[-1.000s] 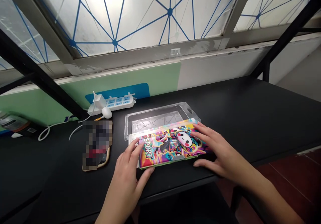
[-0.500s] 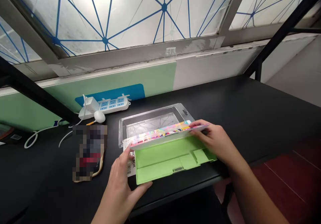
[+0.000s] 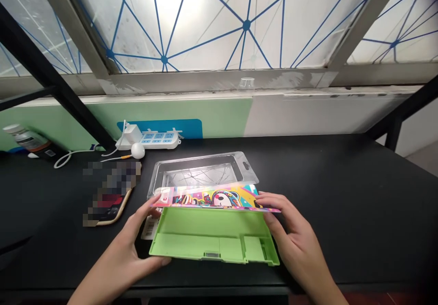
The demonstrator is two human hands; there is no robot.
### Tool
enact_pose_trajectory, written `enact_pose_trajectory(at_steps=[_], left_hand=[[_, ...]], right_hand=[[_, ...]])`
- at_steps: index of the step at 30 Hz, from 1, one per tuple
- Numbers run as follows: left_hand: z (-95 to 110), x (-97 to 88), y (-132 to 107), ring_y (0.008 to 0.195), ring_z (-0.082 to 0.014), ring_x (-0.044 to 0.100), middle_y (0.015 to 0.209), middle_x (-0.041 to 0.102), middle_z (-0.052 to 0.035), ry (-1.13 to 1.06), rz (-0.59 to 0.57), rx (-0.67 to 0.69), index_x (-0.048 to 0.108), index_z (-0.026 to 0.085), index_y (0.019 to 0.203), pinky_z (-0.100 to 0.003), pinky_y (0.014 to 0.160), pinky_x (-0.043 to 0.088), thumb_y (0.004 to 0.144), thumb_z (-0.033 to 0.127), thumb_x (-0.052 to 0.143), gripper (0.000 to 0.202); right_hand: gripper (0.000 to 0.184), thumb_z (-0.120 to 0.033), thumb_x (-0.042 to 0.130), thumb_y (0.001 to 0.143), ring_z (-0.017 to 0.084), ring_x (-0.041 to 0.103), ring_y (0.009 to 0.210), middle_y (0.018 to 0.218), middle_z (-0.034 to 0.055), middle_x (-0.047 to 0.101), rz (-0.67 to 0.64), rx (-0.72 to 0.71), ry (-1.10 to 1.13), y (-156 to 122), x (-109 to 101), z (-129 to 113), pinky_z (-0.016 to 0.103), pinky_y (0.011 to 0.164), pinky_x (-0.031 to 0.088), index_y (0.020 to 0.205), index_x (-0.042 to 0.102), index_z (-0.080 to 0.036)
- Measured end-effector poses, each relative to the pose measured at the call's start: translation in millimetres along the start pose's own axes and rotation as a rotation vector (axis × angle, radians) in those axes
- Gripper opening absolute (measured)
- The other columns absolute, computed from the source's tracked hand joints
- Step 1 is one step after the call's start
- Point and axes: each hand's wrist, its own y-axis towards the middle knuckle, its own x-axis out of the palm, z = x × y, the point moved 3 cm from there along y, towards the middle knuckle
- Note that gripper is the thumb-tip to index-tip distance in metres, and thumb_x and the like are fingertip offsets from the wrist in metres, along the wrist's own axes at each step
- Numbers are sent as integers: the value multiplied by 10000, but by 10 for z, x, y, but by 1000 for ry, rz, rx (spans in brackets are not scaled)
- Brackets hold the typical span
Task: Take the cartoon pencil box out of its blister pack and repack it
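Observation:
A pencil box (image 3: 205, 225) with a green inside lies opened between my hands near the table's front edge. Its colourful lid (image 3: 219, 198), printed with a cartoon bear, is tilted up and back. My left hand (image 3: 137, 236) grips the left end, thumb under the front corner and fingers at the lid's edge. My right hand (image 3: 290, 227) holds the lid's right edge between fingers and thumb. Compartments with a small latch show inside the green tray. Behind the lid lies a clear plastic package (image 3: 244, 170), and part of a printed card (image 3: 149, 228) shows at the left.
A phone (image 3: 116, 195), partly blurred out, lies on the black table (image 3: 325, 182) to the left. Behind it are a white power strip (image 3: 157, 139) with cables and a round white plug (image 3: 138, 150). A bottle (image 3: 29, 141) leans at far left; black metal posts flank the table.
My view has turned and levelled. The pencil box has swung to lie straighter and nearer the middle, and its lid leans further back, showing more of the printed picture. Both hands keep hold.

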Motion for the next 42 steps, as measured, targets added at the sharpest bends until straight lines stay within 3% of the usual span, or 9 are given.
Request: enact_pose_trajectory(at_steps=[3, 8, 13, 17, 23, 27, 33, 38, 42], left_hand=[[12, -21, -6, 1376, -323, 561, 1519, 564, -35, 17, -27, 38, 476, 379, 1474, -461, 1115, 481, 738, 327, 830, 818], [-28, -28, -18, 1369, -326, 560, 1480, 582, -55, 12, 7, 140, 569, 347, 1361, -466, 1124, 480, 803, 414, 807, 611], [-121, -17, 30, 1377, -361, 540, 1481, 565, -117, 33, -3, 216, 590, 309, 1340, -538, 1114, 473, 885, 518, 716, 517], [-142, -31, 59, 1365, -361, 543, 1483, 556, -119, 43, -26, 282, 571, 311, 1375, -539, 1098, 485, 892, 565, 695, 560], [-55, 14, 52, 1324, -327, 550, 1416, 590, -106, 164, -44, 319, 646, 294, 1296, -515, 1082, 496, 986, 481, 590, 366], [-8, 43, 68, 1336, -328, 528, 1425, 577, -110, 199, -47, 311, 670, 274, 1252, -537, 1093, 481, 1010, 465, 535, 338], [-44, 21, 71, 1310, -329, 567, 1426, 582, -127, 183, 26, 277, 541, 265, 1407, -533, 1066, 508, 991, 447, 564, 455], [-103, 28, 38, 1306, -363, 579, 1447, 561, -147, 162, -26, 364, 389, 317, 1527, -542, 1049, 524, 914, 466, 706, 707], [-90, 49, 34, 1302, -366, 597, 1466, 560, -121, 158, -1, 399, 273, 389, 1579, -544, 1036, 539, 806, 424, 837, 958]], right_hand=[[185, -403, 562, 1008, 250, 680, 1116, 1177, 50, 705, -2, -97, -19, 18, -5, -33, 350, 944, 562, 1080, 704, -309], [330, -523, 544, 999, 263, 698, 1098, 1191, 53, 710, -96, -94, 12, -33, -19, -32, 337, 901, 587, 1236, 656, -322], [656, -469, 818, 804, 345, 583, 1330, 1467, 91, 580, -229, -45, -107, -123, 19, -34, 452, 1065, 533, 1396, 569, -335], [549, -370, 785, 846, 307, 643, 1257, 1385, 73, 655, -173, 42, -110, -139, 38, 19, 430, 1019, 563, 1358, 591, -332], [444, -500, 679, 908, 296, 741, 984, 1143, 83, 762, -49, 141, -170, -127, 52, 43, 372, 775, 615, 1272, 625, -252], [358, -515, 610, 958, 278, 703, 989, 1109, 84, 717, -89, 91, -268, -115, 96, -16, 400, 822, 591, 1199, 645, -252], [355, -417, 625, 960, 257, 642, 1022, 1168, 90, 570, 52, -52, -384, -153, 80, -44, 402, 857, 573, 1284, 606, -272], [211, -194, 565, 964, 288, 623, 1047, 1122, 97, 638, 135, -277, -534, -147, 205, -246, 514, 929, 504, 1155, 632, -257], [231, -184, 551, 983, 293, 642, 1082, 1151, 91, 702, -59, -375, -589, -62, 525, -539, 616, 1076, 394, 1199, 615, -240]])
